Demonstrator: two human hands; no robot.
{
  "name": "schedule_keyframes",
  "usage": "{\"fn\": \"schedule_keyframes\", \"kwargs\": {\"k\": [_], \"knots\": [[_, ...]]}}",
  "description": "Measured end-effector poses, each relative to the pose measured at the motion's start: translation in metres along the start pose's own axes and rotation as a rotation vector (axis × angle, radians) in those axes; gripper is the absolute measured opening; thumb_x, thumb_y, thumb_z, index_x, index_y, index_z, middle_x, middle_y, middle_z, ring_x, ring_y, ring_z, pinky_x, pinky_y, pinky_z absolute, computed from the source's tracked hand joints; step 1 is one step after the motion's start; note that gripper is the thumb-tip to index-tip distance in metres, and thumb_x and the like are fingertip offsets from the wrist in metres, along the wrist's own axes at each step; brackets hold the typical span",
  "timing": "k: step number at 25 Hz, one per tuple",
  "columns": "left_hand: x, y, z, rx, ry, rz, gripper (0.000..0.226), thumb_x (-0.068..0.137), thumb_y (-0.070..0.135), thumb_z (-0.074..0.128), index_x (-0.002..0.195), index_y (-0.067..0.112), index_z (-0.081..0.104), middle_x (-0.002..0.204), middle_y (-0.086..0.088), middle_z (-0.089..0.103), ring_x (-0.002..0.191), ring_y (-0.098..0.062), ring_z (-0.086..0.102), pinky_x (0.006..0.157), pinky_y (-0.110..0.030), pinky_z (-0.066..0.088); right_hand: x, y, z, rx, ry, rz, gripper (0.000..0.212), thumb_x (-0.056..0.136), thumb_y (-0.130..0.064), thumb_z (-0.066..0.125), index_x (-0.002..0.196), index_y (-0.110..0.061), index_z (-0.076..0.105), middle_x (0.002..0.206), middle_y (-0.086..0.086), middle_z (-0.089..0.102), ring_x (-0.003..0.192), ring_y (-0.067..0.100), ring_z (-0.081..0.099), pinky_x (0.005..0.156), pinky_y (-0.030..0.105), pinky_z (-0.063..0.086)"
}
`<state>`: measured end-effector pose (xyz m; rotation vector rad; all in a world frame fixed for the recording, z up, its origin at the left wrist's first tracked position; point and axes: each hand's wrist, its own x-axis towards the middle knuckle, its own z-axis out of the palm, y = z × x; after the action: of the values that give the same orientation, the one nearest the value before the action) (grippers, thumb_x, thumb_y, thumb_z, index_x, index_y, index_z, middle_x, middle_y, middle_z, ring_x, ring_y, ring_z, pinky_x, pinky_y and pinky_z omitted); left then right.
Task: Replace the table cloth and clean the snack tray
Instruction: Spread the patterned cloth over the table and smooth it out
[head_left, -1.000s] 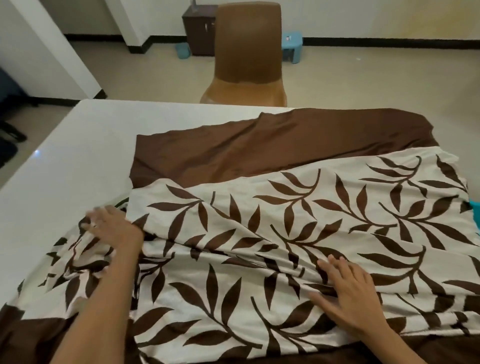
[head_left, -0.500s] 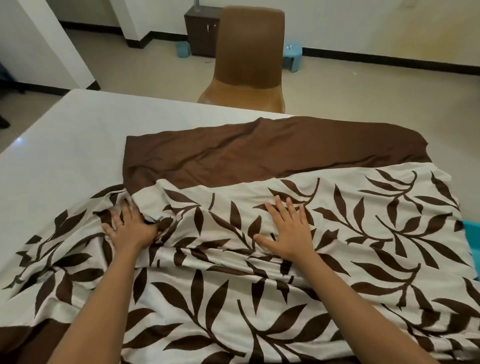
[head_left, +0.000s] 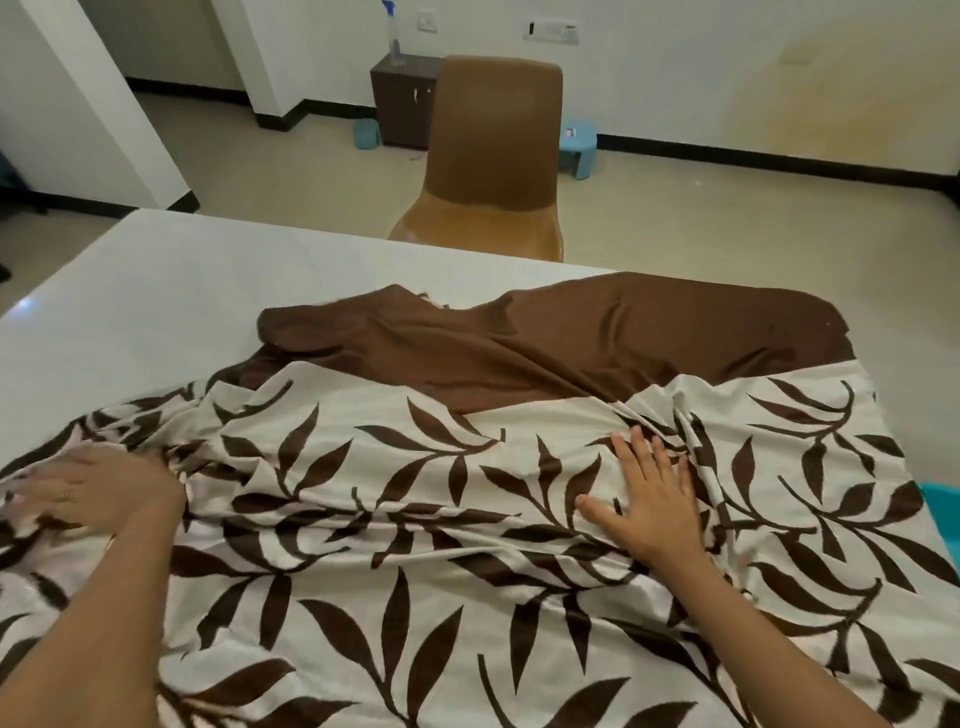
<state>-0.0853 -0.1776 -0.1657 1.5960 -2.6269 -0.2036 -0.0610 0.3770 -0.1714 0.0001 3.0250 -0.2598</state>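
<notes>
So, left hand (head_left: 98, 493) and right hand (head_left: 652, 512) lie flat, gripping nothing, on the rumpled cream-and-brown leaf-print table cloth (head_left: 415, 525). Bare white bench (head_left: 182, 291) beyond them.

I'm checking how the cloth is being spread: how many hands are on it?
2. The left hand rests on the bunched leaf-print cloth near the left edge of the table, blurred; the right hand lies flat with fingers spread, right of centre. None seem hidden.

2 forearms are showing bare along their whole visible length. The left hand (head_left: 98, 493) is wearing 1 thin ring (head_left: 66, 494) on a finger and is appearing smeared by blur. The right hand (head_left: 652, 512) is showing sharply, all 5 digits in view.
</notes>
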Motion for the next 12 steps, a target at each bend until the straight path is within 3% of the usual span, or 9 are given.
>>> {"fn": "schedule_keyframes", "kwargs": {"k": [2,4,6,8,10,12], "knots": [[-0.023,0.019,-0.003,-0.072,0.249,0.365,0.040,0.089,0.010,0.058,0.122,-0.008,0.044,0.125,-0.037,0.046,0.115,-0.054,0.043,0.099,-0.066,0.032,0.001,-0.001,0.001,-0.005,0.005,-0.004,0.100,0.072,-0.089,0.018,0.153,-0.034,0.001,0.161,-0.007,-0.007,0.148,0.015,-0.010,0.118,0.044,-0.010],[-0.063,0.047,-0.009,-0.245,0.184,0.658,0.024,0.087,0.003,0.056,0.110,-0.005,0.054,0.106,-0.031,0.057,0.099,-0.048,0.053,0.090,-0.060,0.041,0.001,-0.001,0.000,-0.015,-0.004,-0.012,0.098,0.073,-0.087,0.018,0.153,-0.034,0.001,0.161,-0.006,-0.007,0.148,0.016,-0.010,0.118,0.045,-0.010],[-0.098,0.072,-0.013,-0.250,-0.068,0.762,0.040,0.088,0.029,0.059,0.117,0.002,0.054,0.119,-0.025,0.056,0.113,-0.045,0.049,0.099,-0.061,0.036,0.000,0.001,0.000,-0.037,0.010,-0.010,0.097,0.074,-0.087,0.016,0.153,-0.034,-0.002,0.161,-0.005,-0.008,0.148,0.017,-0.011,0.118,0.045,-0.010],[-0.112,0.082,0.002,-0.070,-0.240,0.782,0.071,0.086,0.062,0.048,0.137,0.014,0.041,0.152,-0.016,0.030,0.139,-0.042,0.022,0.112,-0.063,0.008,-0.001,0.001,0.000,-0.044,0.007,-0.020,0.095,0.075,-0.086,0.012,0.152,-0.034,-0.005,0.161,-0.003,-0.009,0.147,0.018,-0.013,0.118,0.046,-0.011],[-0.105,0.086,0.011,-0.007,-0.323,0.766,0.092,0.080,0.078,0.040,0.151,0.023,0.019,0.162,-0.003,0.003,0.146,-0.038,-0.003,0.111,-0.059,-0.012,0.000,-0.002,0.002,-0.057,0.007,-0.047,0.093,0.075,-0.085,0.009,0.151,-0.033,-0.005,0.160,-0.002,-0.010,0.147,0.019,-0.014,0.118,0.046,-0.011],[-0.090,0.090,0.011,0.011,-0.328,0.714,0.101,0.076,0.085,0.032,0.153,0.025,0.007,0.162,0.002,-0.006,0.146,-0.037,-0.011,0.110,-0.057,-0.017,0.001,-0.004,0.004,-0.060,0.003,-0.064,0.093,0.076,-0.085,0.011,0.152,-0.032,-0.002,0.160,-0.002,-0.009,0.147,0.020,-0.012,0.118,0.046,-0.010]]}}
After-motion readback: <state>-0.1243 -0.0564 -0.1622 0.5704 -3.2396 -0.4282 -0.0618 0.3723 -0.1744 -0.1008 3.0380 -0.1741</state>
